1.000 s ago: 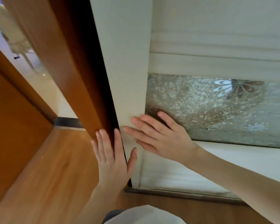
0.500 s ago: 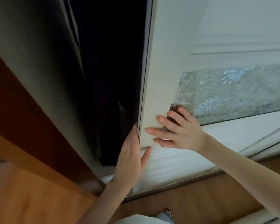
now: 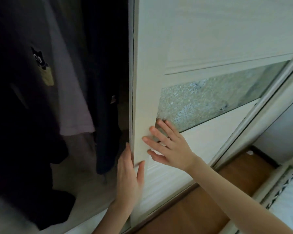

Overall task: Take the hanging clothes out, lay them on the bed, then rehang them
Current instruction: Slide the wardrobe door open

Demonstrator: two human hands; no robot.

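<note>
With the left hand (image 3: 130, 179) pinching the edge of the sliding door (image 3: 201, 39) and the right hand (image 3: 169, 149) laid flat and open on its face, the hanging clothes (image 3: 71, 98) are inside the wardrobe (image 3: 91, 191), and I think a door rolling back may trap the left hand.

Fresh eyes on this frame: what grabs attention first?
The white wardrobe door fills the middle. The left hand grips its edge, and the right hand lies flat on its face at the corner of the frosted floral glass panel. In the dark opening to the left hang a dark top with a cat patch and a pale lilac T-shirt.
</note>
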